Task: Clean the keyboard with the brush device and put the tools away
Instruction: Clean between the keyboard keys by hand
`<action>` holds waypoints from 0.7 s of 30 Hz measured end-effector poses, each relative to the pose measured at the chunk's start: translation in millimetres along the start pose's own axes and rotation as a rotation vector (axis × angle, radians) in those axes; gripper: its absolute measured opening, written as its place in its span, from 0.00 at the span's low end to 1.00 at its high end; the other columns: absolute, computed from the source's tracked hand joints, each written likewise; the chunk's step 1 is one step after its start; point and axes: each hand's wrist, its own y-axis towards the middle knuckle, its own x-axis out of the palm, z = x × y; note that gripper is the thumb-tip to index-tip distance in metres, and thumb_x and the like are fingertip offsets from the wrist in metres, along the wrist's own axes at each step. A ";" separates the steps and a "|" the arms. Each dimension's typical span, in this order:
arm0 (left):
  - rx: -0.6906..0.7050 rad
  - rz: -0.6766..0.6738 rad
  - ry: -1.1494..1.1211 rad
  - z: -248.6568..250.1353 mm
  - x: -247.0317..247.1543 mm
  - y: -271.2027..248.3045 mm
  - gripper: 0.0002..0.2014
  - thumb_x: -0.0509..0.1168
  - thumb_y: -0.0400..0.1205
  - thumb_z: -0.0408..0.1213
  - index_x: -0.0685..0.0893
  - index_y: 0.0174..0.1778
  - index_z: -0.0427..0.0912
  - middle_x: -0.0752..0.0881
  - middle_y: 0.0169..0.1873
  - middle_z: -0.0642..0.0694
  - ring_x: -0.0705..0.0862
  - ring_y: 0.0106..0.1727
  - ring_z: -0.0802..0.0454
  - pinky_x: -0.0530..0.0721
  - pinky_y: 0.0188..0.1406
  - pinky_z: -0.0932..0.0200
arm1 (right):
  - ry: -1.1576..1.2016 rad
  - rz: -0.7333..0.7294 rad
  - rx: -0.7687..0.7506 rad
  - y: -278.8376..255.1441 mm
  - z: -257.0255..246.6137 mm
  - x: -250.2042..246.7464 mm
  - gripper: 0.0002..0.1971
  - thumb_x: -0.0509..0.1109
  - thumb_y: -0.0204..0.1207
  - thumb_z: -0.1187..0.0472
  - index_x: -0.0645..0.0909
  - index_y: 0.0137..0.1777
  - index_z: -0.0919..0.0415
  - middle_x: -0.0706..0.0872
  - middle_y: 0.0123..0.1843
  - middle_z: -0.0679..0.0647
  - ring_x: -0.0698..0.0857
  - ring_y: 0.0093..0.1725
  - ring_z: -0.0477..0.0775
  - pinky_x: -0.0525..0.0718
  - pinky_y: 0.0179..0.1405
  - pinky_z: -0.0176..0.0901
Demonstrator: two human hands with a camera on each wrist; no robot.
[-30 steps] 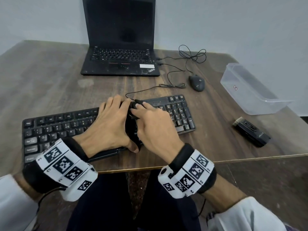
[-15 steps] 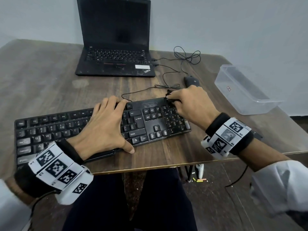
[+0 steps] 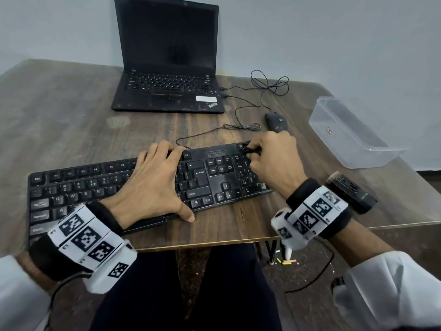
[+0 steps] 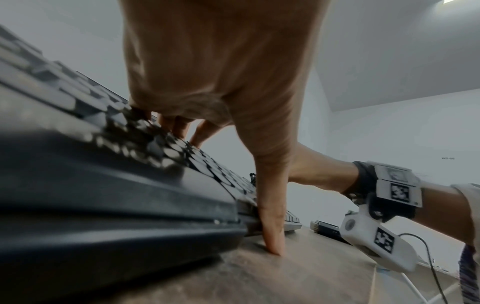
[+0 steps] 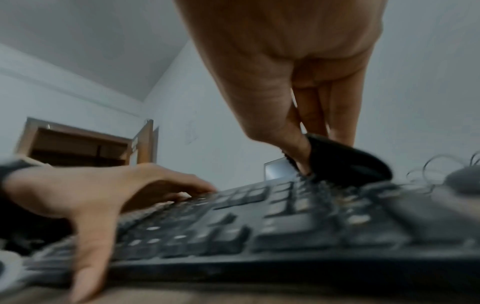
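A black keyboard (image 3: 210,177) lies across the wooden table (image 3: 71,120). My left hand (image 3: 152,185) rests flat on its middle keys, fingers straight, with the thumb on the table at the front edge (image 4: 270,236). My right hand (image 3: 274,158) is over the far right corner of the number pad and pinches a small black brush device (image 3: 248,149). In the right wrist view the brush device (image 5: 345,164) touches the keys of the keyboard (image 5: 285,222), and most of it is hidden by the fingers.
A second black tool with pale bristles (image 3: 350,192) lies on the table right of my right wrist. A clear plastic container (image 3: 350,137) stands at the far right. A mouse (image 3: 275,121) and its cable sit behind the keyboard, and an open laptop (image 3: 169,91) is at the back.
My right hand has carried the brush device from the middle of the keyboard to the far right corner of the number pad. The left hand has stayed flat on the keys.
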 end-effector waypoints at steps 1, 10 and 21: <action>-0.001 -0.003 -0.003 -0.1 0.1 0.1 0.76 0.80 0.42 0.75 0.61 0.85 0.42 0.67 0.68 0.51 0.65 0.65 0.53 0.66 0.70 0.54 | -0.022 -0.020 -0.014 -5.4 -5.4 1.9 0.09 0.75 0.75 0.63 0.94 0.50 0.55 0.94 0.44 0.57 0.92 0.46 0.64 0.92 0.51 0.52; 0.071 -0.028 0.011 -1.6 -1.8 0.7 0.75 0.79 0.41 0.76 0.63 0.84 0.46 0.67 0.69 0.54 0.65 0.66 0.55 0.68 0.69 0.57 | -0.049 -0.185 -0.015 -37.1 -6.4 -26.9 0.05 0.76 0.77 0.61 0.94 0.48 0.54 0.91 0.40 0.48 0.89 0.41 0.51 0.86 0.51 0.38; 0.084 -0.016 0.065 -0.7 -2.8 -0.9 0.76 0.78 0.42 0.78 0.63 0.85 0.42 0.68 0.71 0.50 0.67 0.69 0.51 0.69 0.73 0.53 | 0.115 -0.006 0.059 7.2 25.6 -27.5 0.04 0.83 0.75 0.58 0.96 0.48 0.54 0.86 0.36 0.42 0.87 0.43 0.47 0.88 0.55 0.47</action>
